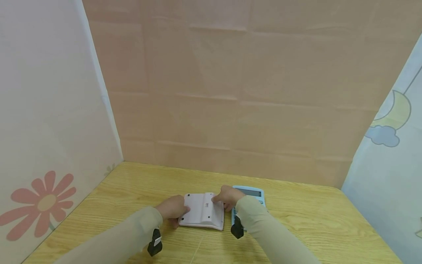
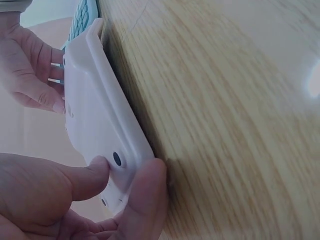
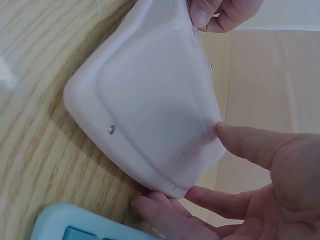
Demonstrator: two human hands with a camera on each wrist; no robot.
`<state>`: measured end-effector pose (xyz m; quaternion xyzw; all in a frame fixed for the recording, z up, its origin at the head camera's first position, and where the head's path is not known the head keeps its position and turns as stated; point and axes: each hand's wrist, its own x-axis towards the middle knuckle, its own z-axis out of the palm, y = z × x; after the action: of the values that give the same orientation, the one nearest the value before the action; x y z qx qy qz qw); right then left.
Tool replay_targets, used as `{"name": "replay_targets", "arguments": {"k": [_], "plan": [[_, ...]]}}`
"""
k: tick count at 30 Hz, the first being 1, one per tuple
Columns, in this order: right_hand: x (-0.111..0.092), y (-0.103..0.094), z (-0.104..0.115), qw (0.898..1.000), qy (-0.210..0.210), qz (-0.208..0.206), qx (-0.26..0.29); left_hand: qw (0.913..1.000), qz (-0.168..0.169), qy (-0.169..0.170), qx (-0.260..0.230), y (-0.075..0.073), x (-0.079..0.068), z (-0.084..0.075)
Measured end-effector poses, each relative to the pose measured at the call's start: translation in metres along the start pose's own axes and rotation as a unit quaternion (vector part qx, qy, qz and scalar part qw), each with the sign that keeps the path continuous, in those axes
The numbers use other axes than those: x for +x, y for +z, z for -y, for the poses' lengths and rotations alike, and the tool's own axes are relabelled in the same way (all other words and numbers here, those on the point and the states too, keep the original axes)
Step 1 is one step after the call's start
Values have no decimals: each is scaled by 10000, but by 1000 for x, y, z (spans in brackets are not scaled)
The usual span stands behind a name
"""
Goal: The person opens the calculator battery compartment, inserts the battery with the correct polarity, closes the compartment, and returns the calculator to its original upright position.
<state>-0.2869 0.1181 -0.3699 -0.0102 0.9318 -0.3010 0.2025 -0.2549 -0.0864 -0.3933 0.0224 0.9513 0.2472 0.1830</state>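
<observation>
A pale pink calculator (image 1: 197, 209) is turned back side up over the table. Its underside shows dark round feet (image 2: 117, 159) and a small screw (image 3: 112, 130); the keys and display face down, hidden. My left hand (image 1: 173, 208) pinches its left end, thumb on the back and fingers at the edge. At the opposite end my right hand (image 1: 228, 194) grips it, with the thumb on the back and the fingers under the rim. A light blue calculator (image 1: 250, 191) lies face up just right of it, partly covered by my right hand and sleeve.
The wood-grain table (image 1: 148, 183) spreads around both calculators. A plain tan sheet (image 1: 230, 91) hangs behind it. Printed sheets stand on both sides, one with a pink flower (image 1: 46, 201), the other with a moon (image 1: 399, 110). Dark straps circle both wrists.
</observation>
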Motion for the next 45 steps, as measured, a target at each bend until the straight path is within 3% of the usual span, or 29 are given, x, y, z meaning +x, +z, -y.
{"name": "replay_targets", "arguments": {"k": [8,20,26,33,45], "plan": [[-1,-1,-2,9997,-110,6,208,9998,16,-32,-170,-4,-2,0],[-5,-5,1,9933,-55,47,1149,9987,35,116,-492,-11,0,3],[-2,-8,1,9916,-153,184,1268,9984,-3,249,-504,-17,-2,2],[-2,-13,6,9941,-20,-18,1087,9976,-31,199,-661,-23,-5,0],[0,-14,3,9875,-14,-19,1575,9968,25,98,-790,-24,-8,-2]]}}
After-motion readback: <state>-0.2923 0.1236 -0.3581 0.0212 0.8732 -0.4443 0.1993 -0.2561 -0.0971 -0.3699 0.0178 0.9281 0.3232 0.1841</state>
